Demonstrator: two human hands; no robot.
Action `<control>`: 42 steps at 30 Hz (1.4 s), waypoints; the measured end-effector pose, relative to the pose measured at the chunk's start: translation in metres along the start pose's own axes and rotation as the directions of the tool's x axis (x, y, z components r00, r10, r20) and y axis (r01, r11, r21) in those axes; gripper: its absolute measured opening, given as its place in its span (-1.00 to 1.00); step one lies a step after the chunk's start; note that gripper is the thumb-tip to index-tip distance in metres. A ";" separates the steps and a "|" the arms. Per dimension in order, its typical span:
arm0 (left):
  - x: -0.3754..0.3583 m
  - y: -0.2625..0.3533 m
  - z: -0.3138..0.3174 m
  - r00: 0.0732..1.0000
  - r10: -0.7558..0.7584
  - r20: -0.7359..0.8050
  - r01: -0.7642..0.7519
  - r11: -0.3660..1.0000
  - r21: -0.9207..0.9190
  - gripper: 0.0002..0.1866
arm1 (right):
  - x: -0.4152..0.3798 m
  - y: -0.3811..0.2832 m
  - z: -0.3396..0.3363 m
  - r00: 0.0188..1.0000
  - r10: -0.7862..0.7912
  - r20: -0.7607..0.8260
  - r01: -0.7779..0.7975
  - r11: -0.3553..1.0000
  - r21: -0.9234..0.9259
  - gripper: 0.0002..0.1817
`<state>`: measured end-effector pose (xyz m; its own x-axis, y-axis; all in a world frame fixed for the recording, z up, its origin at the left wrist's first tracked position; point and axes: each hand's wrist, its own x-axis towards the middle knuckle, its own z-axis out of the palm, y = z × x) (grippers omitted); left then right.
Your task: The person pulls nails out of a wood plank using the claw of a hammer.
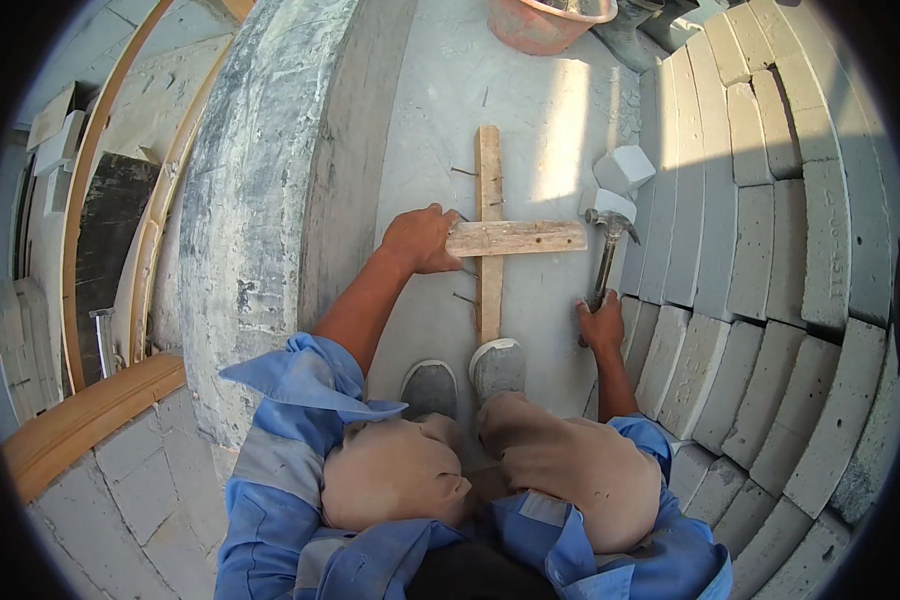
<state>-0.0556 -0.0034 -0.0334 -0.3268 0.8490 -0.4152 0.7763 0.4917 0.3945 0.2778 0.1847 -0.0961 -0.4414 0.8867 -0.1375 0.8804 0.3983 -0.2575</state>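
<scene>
My left hand (423, 240) is closed around the left end of a short wooden piece (530, 237). That piece lies crosswise over a longer wooden batten (489, 175) on the floor, and several nails (463, 171) stick out from the batten's left side. In my right hand (601, 324) is a claw hammer (606, 247), gripped by its dark handle with the metal head pointing away from me. The hammer head is beside the right end of the short piece, apart from it. My right shoe (498, 366) rests at the near end of the batten.
Stacked grey blocks (770, 250) line the right side. Two white block pieces (625, 168) lie near the hammer head. A worn curved panel (270, 200) rises at left, with wooden strips (100, 410) beyond it. A reddish tub (540, 28) stands at the far end.
</scene>
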 end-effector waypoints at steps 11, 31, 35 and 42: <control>0.002 0.006 -0.011 0.997 -0.041 0.067 0.040 0.999 0.023 -0.22 | 0.011 -0.080 -0.097 0.969 0.119 0.215 -0.223 0.798 0.560 -0.55; -0.002 0.012 -0.013 0.987 -0.152 0.046 0.153 0.988 -0.026 -0.26 | 0.119 -0.128 -0.143 0.917 -0.126 -0.378 0.397 0.356 0.846 -0.50; -0.001 0.016 -0.022 0.979 -0.176 0.099 0.177 0.984 0.001 -0.27 | 0.115 -0.182 -0.181 0.876 -0.289 -0.387 0.412 0.028 0.911 -0.36; -0.001 0.016 -0.018 0.979 -0.200 0.033 0.201 0.979 -0.029 -0.29 | 0.152 -0.266 -0.155 0.754 -0.615 0.232 -0.163 0.167 0.972 -0.21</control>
<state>-0.0525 0.0073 -0.0116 -0.4579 0.7264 -0.5125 0.6786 0.6580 0.3264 0.0035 0.2504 0.0995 -0.9142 0.3693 -0.1669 0.0498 -0.3064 -0.9506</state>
